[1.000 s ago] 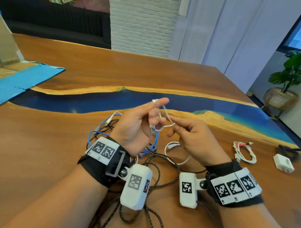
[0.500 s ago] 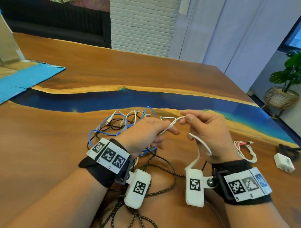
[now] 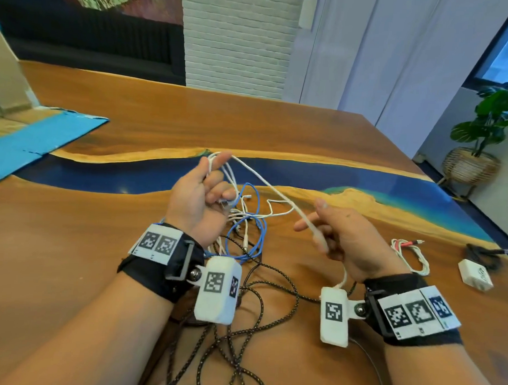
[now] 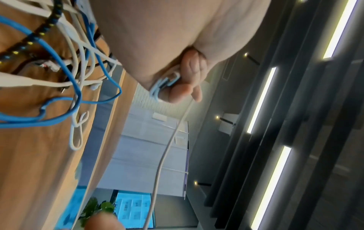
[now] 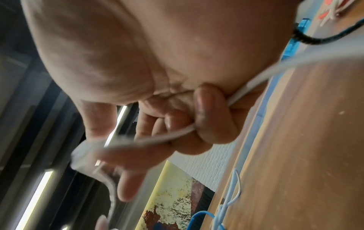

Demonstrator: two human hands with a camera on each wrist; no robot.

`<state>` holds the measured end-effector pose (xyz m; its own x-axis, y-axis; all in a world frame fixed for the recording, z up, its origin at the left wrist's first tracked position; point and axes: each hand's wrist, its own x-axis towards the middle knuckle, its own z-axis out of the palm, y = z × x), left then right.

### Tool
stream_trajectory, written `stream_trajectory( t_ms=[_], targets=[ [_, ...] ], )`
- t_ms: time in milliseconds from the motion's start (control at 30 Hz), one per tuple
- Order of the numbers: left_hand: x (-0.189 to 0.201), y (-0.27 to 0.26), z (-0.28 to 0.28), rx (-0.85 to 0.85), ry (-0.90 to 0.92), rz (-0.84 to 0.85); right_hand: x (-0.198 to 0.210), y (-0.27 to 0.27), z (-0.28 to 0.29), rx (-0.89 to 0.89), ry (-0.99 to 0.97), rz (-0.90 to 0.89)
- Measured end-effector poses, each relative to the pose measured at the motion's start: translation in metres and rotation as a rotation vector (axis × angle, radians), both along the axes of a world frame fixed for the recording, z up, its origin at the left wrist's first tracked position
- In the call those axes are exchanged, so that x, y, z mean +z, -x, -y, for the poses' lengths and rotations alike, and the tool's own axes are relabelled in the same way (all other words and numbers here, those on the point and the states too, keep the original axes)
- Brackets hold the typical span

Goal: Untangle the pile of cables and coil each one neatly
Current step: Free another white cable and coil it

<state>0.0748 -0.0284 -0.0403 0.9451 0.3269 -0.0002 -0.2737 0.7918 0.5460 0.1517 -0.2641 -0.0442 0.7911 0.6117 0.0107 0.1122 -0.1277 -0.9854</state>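
A white cable [image 3: 271, 189] stretches taut between my two hands above the table. My left hand [image 3: 202, 190] is raised and holds several small white loops [image 4: 166, 84] of it with curled fingers and thumb. My right hand [image 3: 336, 232] grips the same white cable [image 5: 173, 135] with curled fingers, and its tail hangs past my wrist. Below them lies the tangled pile: a blue cable [image 3: 253, 229], thin white cables [image 3: 278, 214] and a black braided cable [image 3: 252, 301].
A coiled white cable with a red tip [image 3: 412, 252] lies to the right. Past it sit a white charger block [image 3: 476, 273] and a black cable [image 3: 481, 253]. A blue sheet [image 3: 38, 138] covers the far left of the wooden table [image 3: 73, 229].
My left hand rose and moved forward with the loops. My right hand drew back to the right, pulling the white cable taut between them.
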Motion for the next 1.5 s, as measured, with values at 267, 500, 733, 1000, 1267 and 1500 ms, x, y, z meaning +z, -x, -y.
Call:
stream_trajectory(
  t_ms=[267,500,733,1000,1267,1500],
  targets=[
    [0.001,-0.002,0.004,0.089,0.151,0.048,-0.008,-0.004,-0.003,-0.124,0.031,0.074],
    [-0.006,-0.007,-0.001,0.255,0.072,-0.017,0.008,0.027,-0.02,0.166,0.407,0.374],
    [-0.005,0.005,0.032,0.036,-0.962,-0.215,0.023,0.044,-0.022,0.19,0.012,0.422],
    [-0.004,0.015,0.046,-0.387,-0.908,-0.065,0.007,0.009,-0.011,-0.254,-0.208,0.388],
    [-0.003,0.014,0.052,-0.47,-0.488,0.001,-0.006,0.012,-0.028,-0.157,-0.127,0.378],
    [0.0,0.012,0.054,-0.31,-0.468,-0.072,-0.012,0.022,-0.038,-0.065,-0.302,-0.068]
  ],
)
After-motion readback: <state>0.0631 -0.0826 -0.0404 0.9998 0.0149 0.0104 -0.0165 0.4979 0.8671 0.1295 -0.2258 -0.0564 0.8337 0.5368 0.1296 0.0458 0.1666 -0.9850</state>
